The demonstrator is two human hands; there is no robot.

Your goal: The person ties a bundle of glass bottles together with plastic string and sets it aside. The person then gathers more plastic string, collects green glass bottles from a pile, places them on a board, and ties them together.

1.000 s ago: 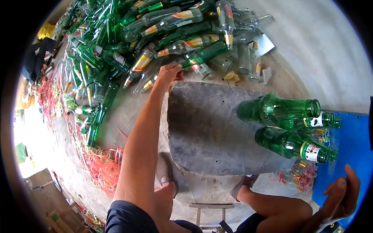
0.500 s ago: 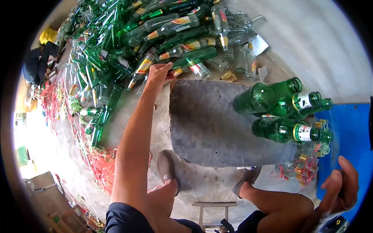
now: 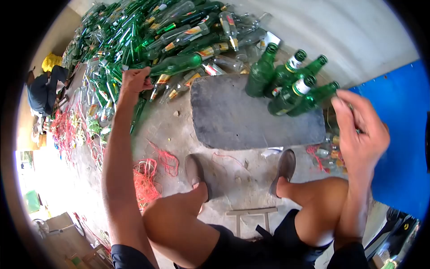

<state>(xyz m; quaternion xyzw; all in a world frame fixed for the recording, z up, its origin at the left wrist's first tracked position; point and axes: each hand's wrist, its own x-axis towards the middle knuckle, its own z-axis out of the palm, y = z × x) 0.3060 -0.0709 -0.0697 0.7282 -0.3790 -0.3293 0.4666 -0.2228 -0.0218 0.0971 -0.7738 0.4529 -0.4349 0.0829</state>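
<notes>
My left hand (image 3: 136,80) is closed on the neck of a green glass bottle (image 3: 177,65), held level above the edge of the bottle heap. On the dark board (image 3: 255,130) in front of me stand several green bottles (image 3: 260,78), some with white neck labels. My right hand (image 3: 365,130) is at the board's right side, thumb and index finger partly bent and apart. Its fingertips come close to the mouth of the rightmost green bottle (image 3: 316,96); I cannot tell whether they touch. Nothing shows in its grasp.
A large heap of green and clear bottles (image 3: 134,40) spreads along the back left. Red string (image 3: 145,184) lies tangled on the floor. At right are a blue panel (image 3: 394,121) and bundled clear bottles (image 3: 329,154). Another person (image 3: 42,92) sits at far left.
My left hand has drawn a green bottle leftward off the heap's edge. My right hand has risen towards the standing bottles. The view has shifted, and the board appears further up.
</notes>
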